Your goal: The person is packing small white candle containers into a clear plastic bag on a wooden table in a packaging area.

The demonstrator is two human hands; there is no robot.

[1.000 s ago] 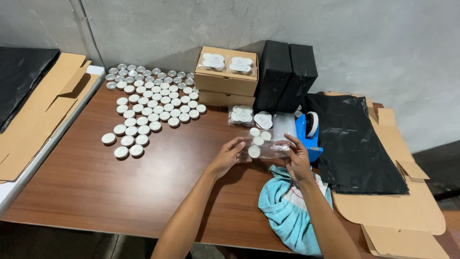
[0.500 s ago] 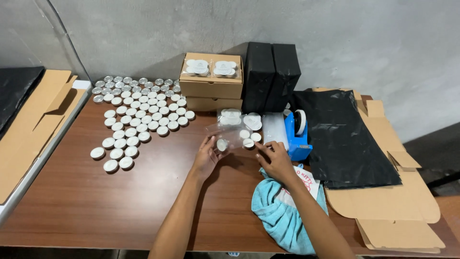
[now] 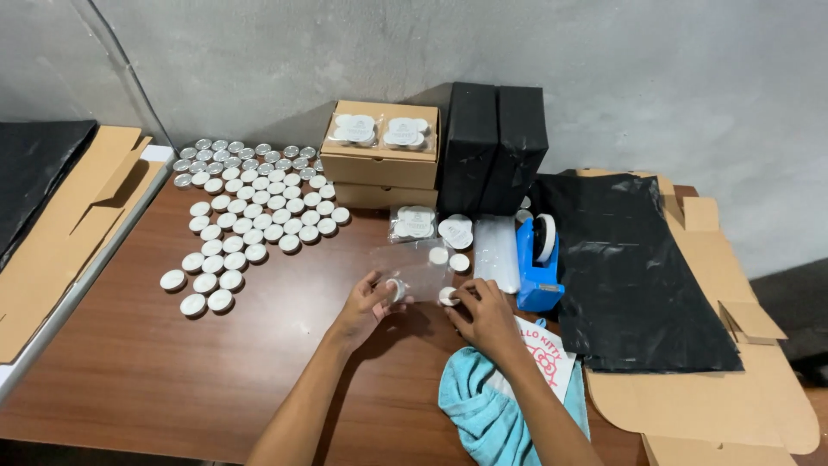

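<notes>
We saw a smooth, faintly glossy wooden table (image 3: 155, 371) carrying matt cardboard boxes (image 3: 379, 160), small metal tins with white lids (image 3: 250, 224) and a hard blue plastic tape dispenser (image 3: 539, 272). Glossy black plastic sheeting (image 3: 630, 276) lay toward its right edge, soft turquoise cloth (image 3: 483, 414) at the near edge.

Dim even indoor light, soft shadows, sharp focus

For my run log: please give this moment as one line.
left hand: holds small white jar | right hand: on white jar | clear bag: between hands
</notes>
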